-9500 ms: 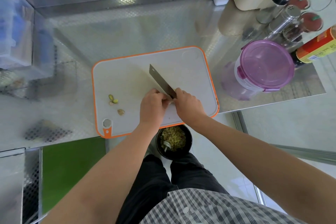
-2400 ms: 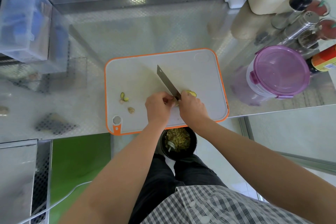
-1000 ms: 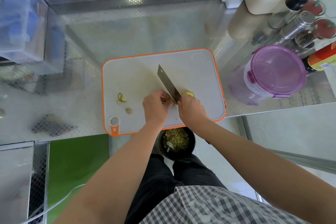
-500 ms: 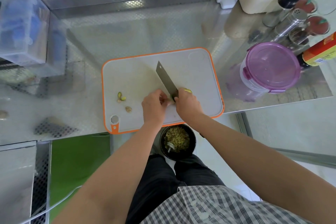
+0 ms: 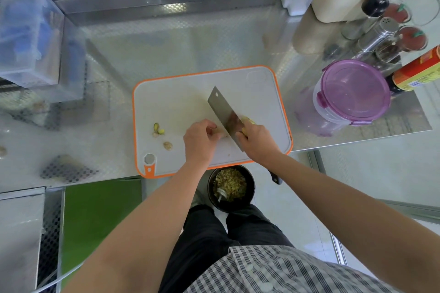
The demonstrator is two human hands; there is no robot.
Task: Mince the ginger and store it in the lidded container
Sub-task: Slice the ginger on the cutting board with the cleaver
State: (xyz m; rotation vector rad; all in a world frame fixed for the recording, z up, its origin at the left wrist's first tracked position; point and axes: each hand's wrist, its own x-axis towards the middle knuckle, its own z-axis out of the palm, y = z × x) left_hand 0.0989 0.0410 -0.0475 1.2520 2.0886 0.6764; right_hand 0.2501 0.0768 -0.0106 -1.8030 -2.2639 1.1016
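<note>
Close to the front edge of the cutting board (image 5: 181, 102), pins a ginger piece (image 5: 219, 133) under the left hand (image 5: 200, 144), fingertips curled down on it, most of it hidden. Grips the cleaver (image 5: 222, 112) in the right hand (image 5: 258, 144), fingers wrapped round the handle right up against the blade. Keeps the ginger piece just left of the blade, touching or a hair apart; cannot tell which. Runs the blade's long axis from the board's front right toward its middle, tip away from the body, calling, by the look of it, for only a short straight drop beside the left fingertips. Leaves cut slices (image 5: 248, 121) just beyond the blade on its right side. Shows far more of the blade's flat than half a second ago, against a thin spine-on view then: likely lifted or leaned between strokes, both hands otherwise in the same spot. Leaves the lidded container (image 5: 352, 93) with its lid on, well apart near the countertop's right edge.
</note>
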